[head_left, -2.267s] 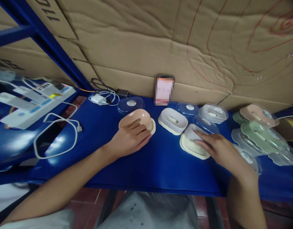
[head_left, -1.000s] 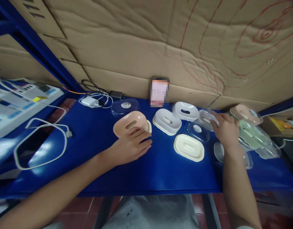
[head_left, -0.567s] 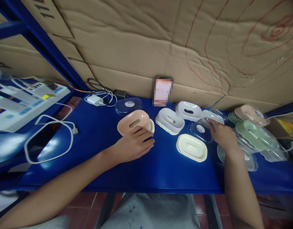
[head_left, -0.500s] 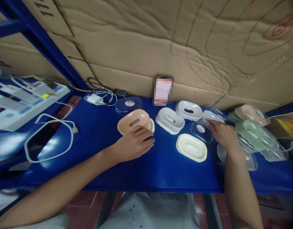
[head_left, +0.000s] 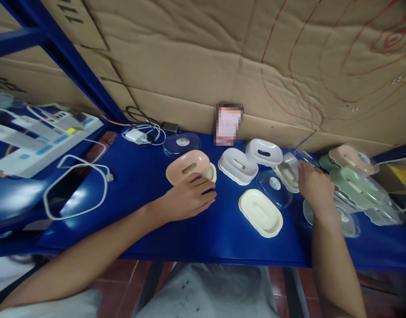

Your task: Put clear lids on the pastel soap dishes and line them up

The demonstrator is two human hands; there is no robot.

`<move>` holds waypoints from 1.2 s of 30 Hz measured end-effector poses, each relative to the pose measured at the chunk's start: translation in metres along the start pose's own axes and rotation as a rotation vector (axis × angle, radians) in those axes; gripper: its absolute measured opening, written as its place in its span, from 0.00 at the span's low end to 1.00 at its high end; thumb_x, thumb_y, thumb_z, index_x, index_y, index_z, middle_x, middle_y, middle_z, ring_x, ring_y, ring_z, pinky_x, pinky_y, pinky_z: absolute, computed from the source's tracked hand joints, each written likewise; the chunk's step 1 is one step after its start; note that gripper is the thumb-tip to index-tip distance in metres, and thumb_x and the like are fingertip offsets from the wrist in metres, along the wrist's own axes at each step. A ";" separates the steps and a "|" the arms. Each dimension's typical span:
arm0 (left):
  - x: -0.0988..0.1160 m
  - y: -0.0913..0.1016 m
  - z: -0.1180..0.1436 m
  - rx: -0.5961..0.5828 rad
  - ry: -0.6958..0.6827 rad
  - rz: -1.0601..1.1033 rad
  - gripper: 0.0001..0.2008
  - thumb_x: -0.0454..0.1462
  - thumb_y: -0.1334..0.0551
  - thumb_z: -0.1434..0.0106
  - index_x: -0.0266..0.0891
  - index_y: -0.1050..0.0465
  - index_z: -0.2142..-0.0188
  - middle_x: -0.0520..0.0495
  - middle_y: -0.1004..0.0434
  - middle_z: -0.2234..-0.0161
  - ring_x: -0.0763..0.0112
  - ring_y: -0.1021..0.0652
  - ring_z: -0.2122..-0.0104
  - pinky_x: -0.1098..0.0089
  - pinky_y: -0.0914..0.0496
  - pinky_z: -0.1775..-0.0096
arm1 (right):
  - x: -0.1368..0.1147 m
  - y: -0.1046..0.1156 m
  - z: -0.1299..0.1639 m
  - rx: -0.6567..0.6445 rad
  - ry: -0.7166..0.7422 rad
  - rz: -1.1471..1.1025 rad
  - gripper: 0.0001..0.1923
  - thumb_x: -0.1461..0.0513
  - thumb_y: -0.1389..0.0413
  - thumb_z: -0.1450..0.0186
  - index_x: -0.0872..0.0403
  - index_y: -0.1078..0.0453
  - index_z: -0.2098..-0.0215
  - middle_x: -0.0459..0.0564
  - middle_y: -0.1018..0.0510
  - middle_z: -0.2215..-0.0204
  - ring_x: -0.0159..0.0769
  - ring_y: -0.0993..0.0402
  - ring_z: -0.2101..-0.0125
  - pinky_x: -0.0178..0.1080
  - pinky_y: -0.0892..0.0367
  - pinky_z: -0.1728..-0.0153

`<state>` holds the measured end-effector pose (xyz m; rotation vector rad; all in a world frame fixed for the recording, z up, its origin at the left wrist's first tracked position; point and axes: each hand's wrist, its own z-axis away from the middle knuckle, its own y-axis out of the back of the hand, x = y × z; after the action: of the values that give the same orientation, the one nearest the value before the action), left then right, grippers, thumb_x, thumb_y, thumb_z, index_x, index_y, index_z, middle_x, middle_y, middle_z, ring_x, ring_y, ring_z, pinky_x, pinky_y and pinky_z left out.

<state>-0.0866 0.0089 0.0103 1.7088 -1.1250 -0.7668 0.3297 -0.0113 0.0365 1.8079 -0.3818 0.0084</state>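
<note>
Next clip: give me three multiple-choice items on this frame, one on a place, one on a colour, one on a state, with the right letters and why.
1. Where does the left hand rest?
A. beside the pink soap dish
B. on the cable
C. on the cardboard

2. What colour is the table?
A. red
B. blue
C. green

3. How is the cream tray?
A. covered
B. stacked
C. lying bare, apart from both hands

Answers: 1 A, fingers lie at the dish's near edge; 2 B, the surface is blue; 3 C, nothing lies on it, and the right hand is at a white dish.
</note>
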 end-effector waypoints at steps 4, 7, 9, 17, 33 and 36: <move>0.000 0.000 0.000 0.008 -0.006 0.027 0.07 0.35 0.37 0.24 0.40 0.18 0.55 0.45 0.16 0.54 0.61 0.19 0.54 0.57 0.33 0.45 | -0.006 0.014 0.001 0.139 -0.019 -0.119 0.26 0.57 0.62 0.20 0.55 0.24 0.42 0.63 0.15 0.55 0.55 0.17 0.56 0.51 0.29 0.53; 0.000 -0.001 0.000 0.012 -0.012 0.022 0.07 0.36 0.38 0.23 0.40 0.18 0.55 0.45 0.16 0.54 0.61 0.19 0.54 0.58 0.32 0.46 | -0.023 0.023 0.007 0.204 0.217 -0.301 0.22 0.55 0.55 0.20 0.53 0.23 0.42 0.61 0.16 0.46 0.55 0.21 0.45 0.54 0.32 0.43; 0.000 -0.002 0.000 0.007 -0.016 0.017 0.07 0.36 0.38 0.24 0.40 0.18 0.55 0.45 0.16 0.54 0.60 0.19 0.54 0.58 0.32 0.46 | -0.042 0.024 0.014 0.182 0.429 -0.407 0.20 0.55 0.52 0.20 0.50 0.25 0.38 0.57 0.20 0.38 0.52 0.25 0.38 0.53 0.35 0.38; 0.001 -0.002 -0.001 0.001 -0.027 0.059 0.07 0.35 0.36 0.24 0.39 0.18 0.55 0.45 0.15 0.55 0.61 0.19 0.54 0.57 0.31 0.45 | -0.089 0.007 0.024 0.117 0.638 -0.518 0.14 0.56 0.47 0.20 0.49 0.23 0.42 0.51 0.14 0.48 0.45 0.20 0.46 0.49 0.34 0.43; 0.008 0.005 0.001 -0.015 -0.026 0.079 0.06 0.34 0.37 0.25 0.42 0.19 0.55 0.45 0.17 0.56 0.62 0.19 0.55 0.56 0.30 0.42 | 0.060 0.049 0.068 0.046 0.278 -0.480 0.26 0.49 0.44 0.25 0.38 0.32 0.30 0.53 0.21 0.36 0.53 0.22 0.38 0.55 0.29 0.35; 0.020 0.009 0.001 -0.028 -0.064 0.070 0.05 0.33 0.37 0.25 0.42 0.20 0.56 0.45 0.17 0.56 0.62 0.19 0.57 0.56 0.30 0.43 | 0.114 0.027 0.111 -0.044 0.198 -0.384 0.33 0.47 0.44 0.28 0.34 0.40 0.25 0.56 0.24 0.34 0.59 0.25 0.36 0.59 0.28 0.36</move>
<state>-0.0831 -0.0109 0.0176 1.6230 -1.2057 -0.7942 0.4093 -0.1510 0.0553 1.7920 0.1073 -0.0874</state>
